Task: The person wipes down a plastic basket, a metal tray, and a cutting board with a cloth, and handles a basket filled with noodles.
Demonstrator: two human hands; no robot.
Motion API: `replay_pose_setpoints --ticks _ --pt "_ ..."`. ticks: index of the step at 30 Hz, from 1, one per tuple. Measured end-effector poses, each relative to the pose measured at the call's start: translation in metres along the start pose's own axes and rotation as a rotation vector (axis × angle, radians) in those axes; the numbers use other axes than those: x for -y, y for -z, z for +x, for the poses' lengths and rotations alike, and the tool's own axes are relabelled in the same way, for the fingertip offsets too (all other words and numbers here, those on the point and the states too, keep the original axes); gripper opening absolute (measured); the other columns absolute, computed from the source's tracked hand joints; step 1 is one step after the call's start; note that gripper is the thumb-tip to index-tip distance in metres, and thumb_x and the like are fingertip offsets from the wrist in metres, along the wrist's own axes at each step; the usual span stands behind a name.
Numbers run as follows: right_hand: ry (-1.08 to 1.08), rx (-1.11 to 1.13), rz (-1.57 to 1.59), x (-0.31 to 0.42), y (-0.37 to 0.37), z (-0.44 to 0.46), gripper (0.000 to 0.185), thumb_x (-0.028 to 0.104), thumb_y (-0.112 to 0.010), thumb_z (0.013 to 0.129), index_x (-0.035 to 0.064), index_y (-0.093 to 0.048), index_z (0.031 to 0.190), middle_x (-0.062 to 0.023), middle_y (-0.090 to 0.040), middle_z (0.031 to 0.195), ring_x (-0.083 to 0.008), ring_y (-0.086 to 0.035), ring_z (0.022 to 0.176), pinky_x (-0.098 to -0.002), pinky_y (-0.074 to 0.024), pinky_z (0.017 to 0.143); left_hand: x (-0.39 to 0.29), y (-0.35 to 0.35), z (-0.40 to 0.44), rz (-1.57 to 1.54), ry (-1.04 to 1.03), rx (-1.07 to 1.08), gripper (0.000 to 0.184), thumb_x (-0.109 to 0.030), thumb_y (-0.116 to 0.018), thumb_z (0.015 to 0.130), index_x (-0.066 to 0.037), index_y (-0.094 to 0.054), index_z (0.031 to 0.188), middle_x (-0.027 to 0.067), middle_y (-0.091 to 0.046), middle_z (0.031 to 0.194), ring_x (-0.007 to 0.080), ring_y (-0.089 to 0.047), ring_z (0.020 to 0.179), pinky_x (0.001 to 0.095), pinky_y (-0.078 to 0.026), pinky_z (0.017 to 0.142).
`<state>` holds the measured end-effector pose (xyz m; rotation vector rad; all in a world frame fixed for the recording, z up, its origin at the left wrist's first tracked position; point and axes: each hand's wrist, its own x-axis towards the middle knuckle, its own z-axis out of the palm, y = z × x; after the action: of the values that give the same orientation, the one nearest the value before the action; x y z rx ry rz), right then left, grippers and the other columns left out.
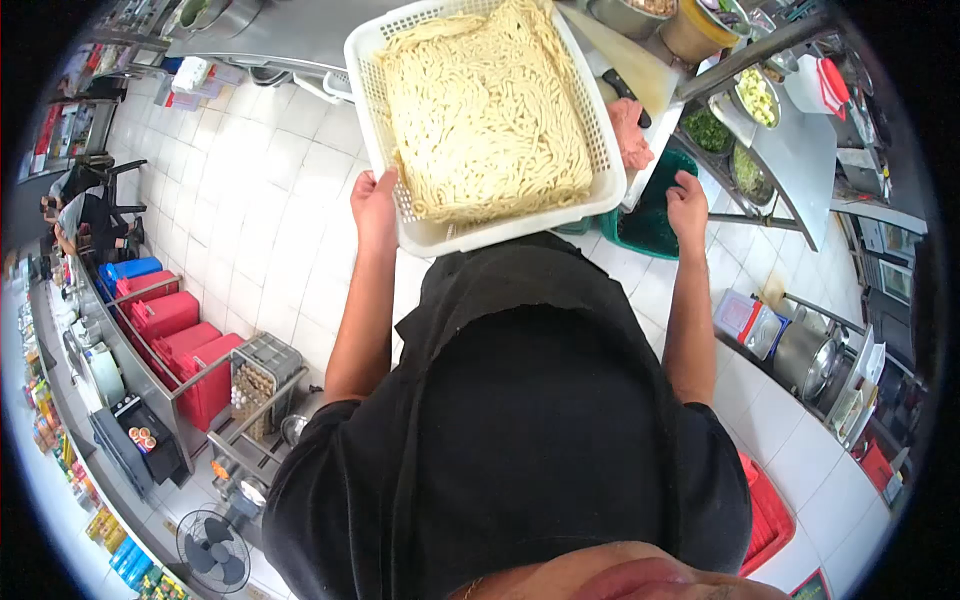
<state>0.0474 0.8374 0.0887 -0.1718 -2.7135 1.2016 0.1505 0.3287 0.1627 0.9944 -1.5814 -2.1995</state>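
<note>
A white perforated plastic basket full of pale noodles is in front of my body, at the edge of the steel counter. My left hand is closed on its near left corner, with the thumb over the rim. Off to the right of the basket, my right hand is apart from it, fingers curled in, and I see nothing in them. Below that hand is a dark green bin. A pink cloth or raw-meat-like piece and a black-handled knife lie just right of the basket.
Pots and bowls stand at the back right, with chopped greens in a tray nearby. Red bins line the left side, beside an egg crate. A large steel pot is at right. Another person is far left.
</note>
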Motion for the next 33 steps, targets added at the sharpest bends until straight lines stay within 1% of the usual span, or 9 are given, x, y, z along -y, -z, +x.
replay_pose_setpoints --ticks 2,8,14,23,26,29,31,32,33 --pt "0.021 0.002 0.183 0.058 -0.006 0.015 0.024 0.01 -0.066 0.086 -0.0017 -0.066 0.108 -0.011 -0.071 0.093 -0.0166 -0.067 0.08 -0.029 -0.0522 0.076 0.004 0.002 0.003 0.003 -0.001 0.004 0.015 -0.007 -0.063 0.092 -0.006 -0.052 0.083 0.005 -0.063 0.078 0.0088 -0.055 0.063 0.0261 -0.045 0.058" --pt "0.102 0.021 0.028 0.18 -0.039 0.068 0.016 0.015 -0.067 0.086 -0.0005 -0.068 0.091 -0.0115 -0.069 0.079 -0.0147 -0.06 0.071 -0.03 -0.0501 0.069 0.0 0.001 0.001 0.018 0.003 -0.005 0.016 -0.008 -0.063 0.093 -0.005 -0.051 0.083 0.0044 -0.063 0.076 0.0077 -0.053 0.062 0.0256 -0.045 0.057" --pt "0.571 0.033 0.031 0.246 -0.123 0.123 0.018 0.02 -0.062 0.086 0.0082 -0.072 0.096 -0.014 -0.07 0.088 -0.0299 -0.068 0.081 -0.039 -0.0521 0.074 0.011 0.005 0.006 0.0 0.011 0.007 0.014 -0.01 -0.062 0.094 -0.006 -0.051 0.086 0.0054 -0.063 0.076 0.0099 -0.056 0.058 0.0272 -0.047 0.053" --pt "0.776 0.24 -0.552 0.269 -0.194 0.169 0.021 0.025 -0.059 0.087 0.012 -0.073 0.096 -0.0115 -0.067 0.099 -0.0331 -0.065 0.094 -0.0454 -0.0518 0.082 0.016 0.005 0.007 -0.006 0.028 0.0 0.017 -0.011 -0.064 0.094 -0.006 -0.053 0.083 0.0011 -0.061 0.075 0.0065 -0.052 0.062 0.0253 -0.045 0.057" --pt "0.706 0.124 -0.539 0.266 -0.2 0.167 0.018 0.022 -0.061 0.087 0.0083 -0.071 0.091 -0.0124 -0.067 0.096 -0.0335 -0.065 0.091 -0.0461 -0.0512 0.082 0.005 0.002 0.002 0.045 0.062 -0.02 0.017 -0.011 -0.064 0.094 -0.006 -0.052 0.082 0.0004 -0.06 0.075 0.0063 -0.051 0.062 0.0253 -0.045 0.057" --pt "0.691 -0.183 -0.127 0.247 -0.176 0.18 0.014 0.018 -0.063 0.087 0.0061 -0.071 0.09 -0.0129 -0.068 0.091 -0.0296 -0.067 0.085 -0.0418 -0.0521 0.077 0.015 0.006 0.01 0.054 0.044 0.002 0.018 -0.012 -0.064 0.093 -0.006 -0.052 0.082 0.0003 -0.06 0.075 0.0059 -0.051 0.062 0.0253 -0.044 0.056" --pt "0.565 -0.323 0.03 0.235 -0.124 0.173 0.011 0.014 -0.066 0.087 0.0043 -0.071 0.091 -0.0122 -0.069 0.085 -0.0239 -0.066 0.077 -0.0357 -0.052 0.072 0.013 0.005 0.012 0.046 0.045 0.008 0.018 -0.012 -0.065 0.093 -0.006 -0.052 0.081 -0.0005 -0.058 0.074 0.0055 -0.049 0.061 0.0255 -0.043 0.055" --pt "0.457 -0.359 -0.132 0.224 -0.09 0.163 0.012 0.012 -0.068 0.085 0.003 -0.071 0.093 -0.0119 -0.069 0.082 -0.0209 -0.065 0.072 -0.0316 -0.0511 0.068 0.013 0.004 0.011 0.043 0.045 0.009 0.019 -0.012 -0.065 0.093 -0.006 -0.051 0.081 -0.0008 -0.057 0.074 0.0054 -0.048 0.061 0.0255 -0.042 0.055" --pt "0.499 -0.478 -0.076 0.2 -0.068 0.156 0.012 0.013 -0.068 0.086 0.0028 -0.07 0.092 -0.0113 -0.068 0.079 -0.0203 -0.063 0.07 -0.0318 -0.0503 0.067 0.013 0.004 0.012 0.052 0.042 0.019 0.019 -0.012 -0.065 0.093 -0.006 -0.051 0.081 -0.0013 -0.056 0.073 0.0052 -0.047 0.061 0.0255 -0.042 0.055"
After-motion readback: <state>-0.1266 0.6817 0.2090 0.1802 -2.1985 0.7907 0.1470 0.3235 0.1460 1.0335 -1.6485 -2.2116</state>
